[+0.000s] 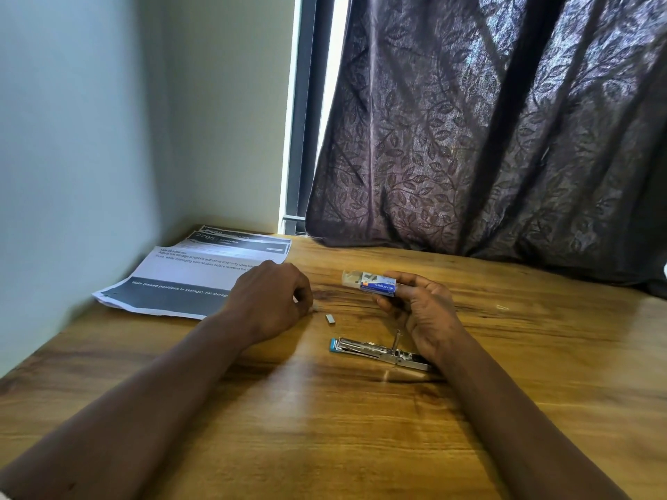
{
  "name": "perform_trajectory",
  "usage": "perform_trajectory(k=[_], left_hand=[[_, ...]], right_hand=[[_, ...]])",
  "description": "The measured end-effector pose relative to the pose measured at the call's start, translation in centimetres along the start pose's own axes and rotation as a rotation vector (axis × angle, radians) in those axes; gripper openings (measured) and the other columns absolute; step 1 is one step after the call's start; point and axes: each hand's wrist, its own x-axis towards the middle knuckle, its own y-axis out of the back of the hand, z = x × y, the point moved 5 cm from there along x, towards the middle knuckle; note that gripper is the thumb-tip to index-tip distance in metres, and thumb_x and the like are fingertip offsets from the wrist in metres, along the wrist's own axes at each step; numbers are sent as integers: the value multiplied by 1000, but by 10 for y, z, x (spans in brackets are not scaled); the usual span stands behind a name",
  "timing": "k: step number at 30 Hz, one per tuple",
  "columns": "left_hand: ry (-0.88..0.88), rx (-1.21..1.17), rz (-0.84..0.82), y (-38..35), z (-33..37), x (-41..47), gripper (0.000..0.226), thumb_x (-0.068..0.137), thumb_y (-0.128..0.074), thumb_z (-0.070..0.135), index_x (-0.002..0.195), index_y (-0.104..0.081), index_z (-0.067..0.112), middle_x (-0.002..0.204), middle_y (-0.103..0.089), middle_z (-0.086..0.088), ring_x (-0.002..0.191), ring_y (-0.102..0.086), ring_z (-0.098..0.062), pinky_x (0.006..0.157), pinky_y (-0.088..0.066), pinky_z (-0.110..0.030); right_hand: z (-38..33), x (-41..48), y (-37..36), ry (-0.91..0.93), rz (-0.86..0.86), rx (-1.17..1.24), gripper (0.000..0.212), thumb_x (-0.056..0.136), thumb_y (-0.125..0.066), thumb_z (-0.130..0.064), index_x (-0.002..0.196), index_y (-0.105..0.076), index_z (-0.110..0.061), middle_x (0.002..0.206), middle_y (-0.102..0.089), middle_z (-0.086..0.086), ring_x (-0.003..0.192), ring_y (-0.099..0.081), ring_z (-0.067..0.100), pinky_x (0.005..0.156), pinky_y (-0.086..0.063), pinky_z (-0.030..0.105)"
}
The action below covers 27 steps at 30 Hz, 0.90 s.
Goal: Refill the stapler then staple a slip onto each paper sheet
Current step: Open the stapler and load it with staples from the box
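Blue staple box (371,284) | right fingers (415,281) grip it | left fingers (302,294) curled, contents unclear | sheet (216,239): 2705

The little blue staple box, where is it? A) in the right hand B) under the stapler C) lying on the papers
A: the right hand holds the staple box up off the table, beyond the stapler.

Daylight enters through a blown-out strip of window (334,84) beside the curtain (487,120), which glows in back-lit patches. The room is moderately dim. The table (325,427) carries a soft sheen, with faint shadows beneath the forearms. The left wall (72,138) and paper sheets (173,283) smear with blur, and wide-angle distortion bends the edges. The stapler (375,351) looks fairly sharp.
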Motion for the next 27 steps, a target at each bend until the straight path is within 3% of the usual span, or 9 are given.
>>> perform_trajectory(k=[7, 12, 19, 22, 27], left_hand=[[1, -82, -20, 0, 0, 0, 19, 82, -80, 33, 100, -75, 33, 95, -75, 18, 88, -65, -5, 80, -57, -32], [-78, -84, 3, 0, 7, 0, 22, 89, -72, 34, 110, -74, 36, 101, -72, 19, 71, -52, -5, 75, -49, -30], [-229, -124, -133, -15, 20, -4, 30, 92, -71, 31, 122, -70, 39, 119, -63, 17, 91, -52, 0, 81, -43, -25], [-253, -90, -178, -18, 20, -3, 24, 95, -69, 35, 117, -72, 41, 115, -62, 16, 96, -51, -1, 81, -42, -24], [-248, -119, -154, -15, 18, -2, 12, 91, -72, 38, 102, -74, 39, 105, -63, 21, 87, -51, 2, 68, -36, -16]], right_hand=[[-3, -4, -1, -1, 5, -6, 16, 92, -59, 12, 102, -69, 3, 95, -77, 23, 74, -77, 25, 60, -62, 24], [-3, -5, -2, -20, -7, 0, 19, 93, -57, 12, 101, -70, 1, 92, -77, 22, 76, -78, 27, 65, -64, 28], [-4, -7, -3, -10, -18, -17, 21, 92, -58, 13, 99, -72, -1, 91, -78, 20, 79, -78, 29, 66, -64, 29], [-3, -5, -3, -2, -26, -23, 21, 91, -58, 14, 101, -72, 0, 93, -78, 21, 79, -78, 28, 68, -64, 29], [-2, -4, -3, 2, -40, -20, 21, 91, -59, 14, 101, -72, 1, 96, -77, 22, 82, -78, 29, 69, -64, 30]])
